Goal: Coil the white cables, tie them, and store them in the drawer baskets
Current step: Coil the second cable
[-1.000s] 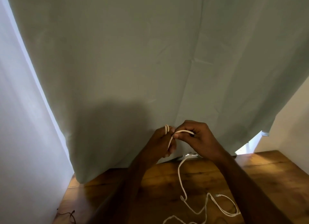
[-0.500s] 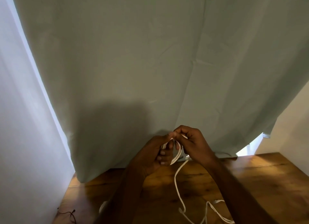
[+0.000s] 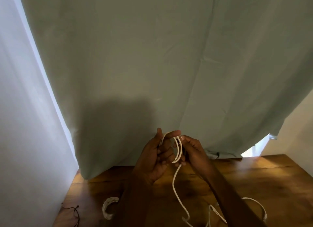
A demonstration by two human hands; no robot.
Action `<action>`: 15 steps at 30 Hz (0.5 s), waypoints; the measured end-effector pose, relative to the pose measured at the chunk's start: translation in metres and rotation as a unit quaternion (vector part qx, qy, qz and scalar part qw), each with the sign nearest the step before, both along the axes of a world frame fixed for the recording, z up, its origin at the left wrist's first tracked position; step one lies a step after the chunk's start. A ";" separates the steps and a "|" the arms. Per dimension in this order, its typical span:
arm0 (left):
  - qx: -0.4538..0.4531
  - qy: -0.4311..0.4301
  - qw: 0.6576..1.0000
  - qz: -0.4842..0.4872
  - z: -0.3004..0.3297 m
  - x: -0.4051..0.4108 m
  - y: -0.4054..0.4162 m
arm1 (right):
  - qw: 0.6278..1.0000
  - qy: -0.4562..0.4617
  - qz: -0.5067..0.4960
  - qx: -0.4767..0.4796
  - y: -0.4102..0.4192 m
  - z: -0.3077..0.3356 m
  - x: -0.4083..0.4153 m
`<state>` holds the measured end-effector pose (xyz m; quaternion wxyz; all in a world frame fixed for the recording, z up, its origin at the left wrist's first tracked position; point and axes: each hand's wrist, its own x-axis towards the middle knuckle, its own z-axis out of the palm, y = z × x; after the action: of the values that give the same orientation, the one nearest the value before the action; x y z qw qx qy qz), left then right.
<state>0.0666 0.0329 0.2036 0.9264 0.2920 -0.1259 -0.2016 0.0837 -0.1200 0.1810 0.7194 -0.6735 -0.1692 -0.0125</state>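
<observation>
My left hand (image 3: 156, 156) holds a few loops of a white cable (image 3: 178, 148) upright, thumb and forefinger pinching the top of the coil. My right hand (image 3: 193, 151) grips the same loops from the right side. The cable's loose length (image 3: 176, 191) hangs down from the coil and trails in curves over the wooden table (image 3: 271, 179) at the bottom right. A second white cable (image 3: 108, 207), coiled, lies on the table at the lower left. No drawer or basket is in view.
A pale green curtain (image 3: 152, 65) hangs right behind my hands and reaches the table's back edge. A white wall stands at the left. A thin dark cord (image 3: 74, 211) lies near the table's left edge.
The coil has gained loops and now stands open between both hands. My right hand moved from above the coil to its right side. The view dropped, revealing the coiled cable at lower left.
</observation>
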 end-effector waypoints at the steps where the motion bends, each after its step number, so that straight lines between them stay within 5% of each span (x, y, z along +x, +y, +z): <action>1: -0.002 0.000 1.000 0.002 0.001 0.000 -0.001 | 1.000 0.008 0.001 0.005 0.001 -0.004 -0.002; 8: 0.029 -0.021 0.997 0.071 0.003 0.003 0.010 | 0.993 0.076 -0.046 -0.073 0.004 -0.024 -0.019; 15: 0.016 0.003 0.992 0.126 0.002 0.004 0.017 | 0.917 0.000 0.041 -0.396 0.003 -0.014 -0.022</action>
<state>0.0709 0.0501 0.2056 0.9398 0.3201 -0.0824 -0.0866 0.0615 -0.1174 0.1669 0.3935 -0.8959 -0.1876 0.0854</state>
